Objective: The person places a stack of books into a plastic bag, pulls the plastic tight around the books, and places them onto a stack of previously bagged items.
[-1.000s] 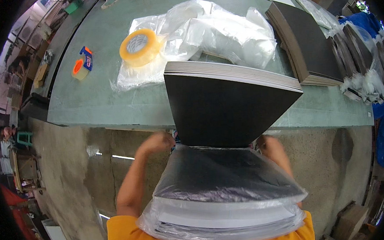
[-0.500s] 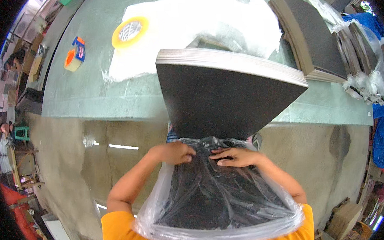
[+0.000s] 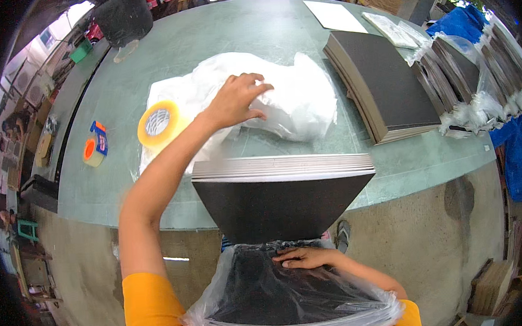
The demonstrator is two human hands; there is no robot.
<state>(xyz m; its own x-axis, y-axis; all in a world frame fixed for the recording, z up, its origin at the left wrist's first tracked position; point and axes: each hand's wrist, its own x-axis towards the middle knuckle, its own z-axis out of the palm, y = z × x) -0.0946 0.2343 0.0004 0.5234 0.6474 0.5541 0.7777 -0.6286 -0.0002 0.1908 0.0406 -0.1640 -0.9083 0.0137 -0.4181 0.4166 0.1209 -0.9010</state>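
Reaching left hand [image 3: 237,100] over crumpled plastic [image 3: 306,93]

Bare tabletop [image 3: 120,106] runs free between tape roll [image 3: 162,125] and dispenser [image 3: 97,143] — crumpled plastic [image 3: 301,95] and the nearer black stack [image 3: 284,203] block the middle.

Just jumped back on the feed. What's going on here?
A person in an orange-yellow shirt rests the right hand on a flat black stack wrapped in clear plastic, close to their body. The left hand is out over crumpled whitish plastic sheeting on the green table; contact is unclear. An unwrapped black-covered stack with white edges is just beyond the wrapped one.
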